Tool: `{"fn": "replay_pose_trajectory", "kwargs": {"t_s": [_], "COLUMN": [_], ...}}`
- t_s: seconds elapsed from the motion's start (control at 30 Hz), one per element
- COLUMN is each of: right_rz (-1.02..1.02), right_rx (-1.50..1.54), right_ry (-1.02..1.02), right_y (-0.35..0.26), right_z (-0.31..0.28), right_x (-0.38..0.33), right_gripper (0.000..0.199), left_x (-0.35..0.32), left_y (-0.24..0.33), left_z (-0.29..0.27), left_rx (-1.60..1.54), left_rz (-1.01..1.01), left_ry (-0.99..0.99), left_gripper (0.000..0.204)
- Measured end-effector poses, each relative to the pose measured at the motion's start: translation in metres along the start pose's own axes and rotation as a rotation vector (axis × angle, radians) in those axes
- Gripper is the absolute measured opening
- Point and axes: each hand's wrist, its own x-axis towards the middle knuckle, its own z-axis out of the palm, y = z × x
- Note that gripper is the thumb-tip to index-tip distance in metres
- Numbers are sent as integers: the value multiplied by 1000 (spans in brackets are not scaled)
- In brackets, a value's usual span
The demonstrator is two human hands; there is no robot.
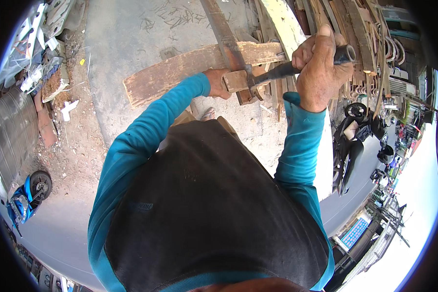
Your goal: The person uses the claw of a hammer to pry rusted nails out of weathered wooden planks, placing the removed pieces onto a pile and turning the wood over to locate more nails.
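brown and squared, the small wooden block (235, 81) sits at the near end of the rusty metal bar (224, 41), which crosses over the long plank (173, 66); the left hand (217, 83) is closed on the block's left end, while the right hand (324, 72) wraps firmly around the dark tubular handle (283, 71). the step in hand looks like clamping, and the next move seems to call for a steady left hold and a controlled turn of the handle, though how tight it sits i cannot tell.
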Motion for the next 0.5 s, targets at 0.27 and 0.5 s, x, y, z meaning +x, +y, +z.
{"fn": "replay_pose_trajectory", "kwargs": {"t_s": [0.27, 0.5], "right_rz": [-565, -20], "right_rx": [-860, -245], "right_ry": [-275, -121], "right_y": [60, 49], "right_z": [0, 42], "right_x": [46, 52], "right_gripper": [25, 34], "left_x": [3, -5], "left_y": [-5, -1], "left_z": [3, -9], "left_rx": [-22, -95], "left_rz": [-48, -137], "left_ry": [110, 81], "left_gripper": [74, 79]}}
